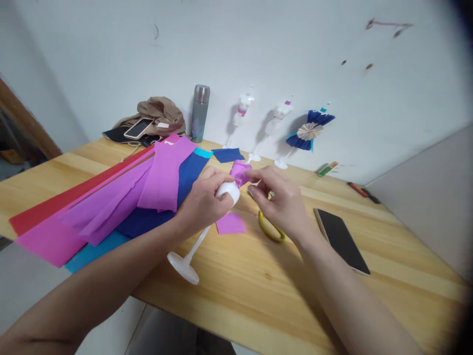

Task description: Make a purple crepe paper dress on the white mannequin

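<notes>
My left hand (207, 195) is wrapped round the lower body of a small white mannequin (228, 191), which is tilted with its round stand toward me. Purple crepe paper (240, 172) covers the mannequin's upper part. My right hand (275, 190) is at the right edge of this paper, its index finger on it and the other fingers curled; the exact grip is partly hidden. Beneath the right hand lie scissors with a yellow handle (271, 229). A small purple paper scrap (231, 224) lies on the table below the mannequin.
Crepe paper sheets (162, 177) in several colours are piled at left. Behind stand two white mannequins (242, 106), another dressed in blue pleated paper (314, 128), and a flask (200, 113). A dark-screened tablet or phone (342, 239) lies right. Brown cloth and a phone (139, 128) sit back left.
</notes>
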The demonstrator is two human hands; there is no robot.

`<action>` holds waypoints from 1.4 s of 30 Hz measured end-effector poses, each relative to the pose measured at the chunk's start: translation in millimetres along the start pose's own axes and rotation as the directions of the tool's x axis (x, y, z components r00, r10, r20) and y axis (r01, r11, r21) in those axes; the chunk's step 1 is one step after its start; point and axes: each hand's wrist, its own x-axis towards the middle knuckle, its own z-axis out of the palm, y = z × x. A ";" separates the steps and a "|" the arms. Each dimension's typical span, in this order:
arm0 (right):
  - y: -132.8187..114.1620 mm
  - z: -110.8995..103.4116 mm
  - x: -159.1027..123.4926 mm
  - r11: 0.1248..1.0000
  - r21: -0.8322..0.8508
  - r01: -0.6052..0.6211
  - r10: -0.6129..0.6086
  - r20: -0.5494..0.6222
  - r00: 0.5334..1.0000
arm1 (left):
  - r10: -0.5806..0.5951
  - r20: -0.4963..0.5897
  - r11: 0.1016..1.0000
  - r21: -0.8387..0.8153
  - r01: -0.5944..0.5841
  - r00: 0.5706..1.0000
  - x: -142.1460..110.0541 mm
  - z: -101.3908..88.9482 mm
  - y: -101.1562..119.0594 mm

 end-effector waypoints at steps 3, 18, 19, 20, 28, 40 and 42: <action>0.5 -1.1 1.4 1.000 -0.001 0.017 -0.017 0.024 1.000 | 0.040 -0.009 0.999 0.012 -0.039 0.999 -1.6 1.8 0.5; 11.8 8.5 -1.2 0.988 -0.045 0.148 -0.148 0.013 0.989 | 0.203 -0.093 0.978 -0.020 -0.206 0.975 -3.1 10.7 -4.5; 11.2 8.6 -1.3 0.988 -0.046 0.148 -0.148 0.015 0.989 | 0.227 -0.094 0.974 0.002 -0.228 0.969 -3.5 10.7 -4.3; 10.7 8.6 -1.2 0.988 -0.044 0.150 -0.149 0.016 0.989 | 0.251 -0.097 0.968 0.025 -0.249 0.963 -3.8 10.8 -4.1; 11.8 10.5 -1.1 0.988 -0.049 0.145 -0.144 0.017 0.989 | 0.309 -0.111 0.950 0.091 -0.300 0.945 -6.3 12.6 -1.8; 8.7 8.9 0.7 0.995 0.014 0.101 -0.101 0.012 0.995 | 0.325 -0.021 0.937 0.144 -0.319 0.945 -8.6 9.7 4.3; 7.4 6.8 1.7 0.996 0.019 0.091 -0.092 0.010 0.996 | 0.306 -0.002 0.939 0.162 -0.302 0.952 -10.2 10.5 4.6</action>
